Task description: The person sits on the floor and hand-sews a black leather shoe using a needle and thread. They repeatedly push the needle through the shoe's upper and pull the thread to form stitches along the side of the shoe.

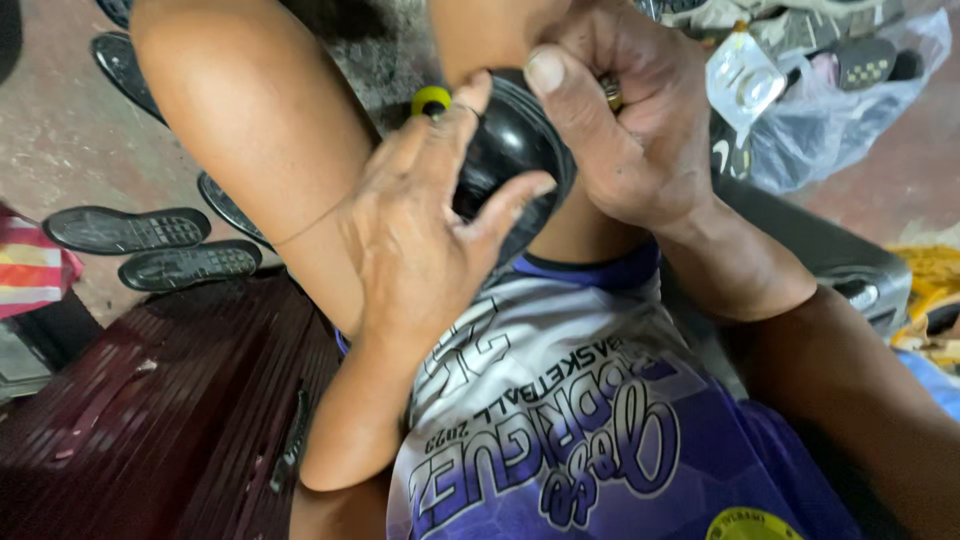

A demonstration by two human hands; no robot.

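— What have you got there?
— A black shoe [505, 150], held up over my knees. My left hand [420, 240] cups it, fingers spread; my right hand [630, 130] closes round its far side, thumb on top. I'd say I'm working the rim, so pressure must stay even.
— And that bag?
— The clear plastic bag [840, 110], on the floor's far right, holds shoes.

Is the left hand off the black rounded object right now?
No, the left hand grips the black rounded object, and the right hand holds it too.
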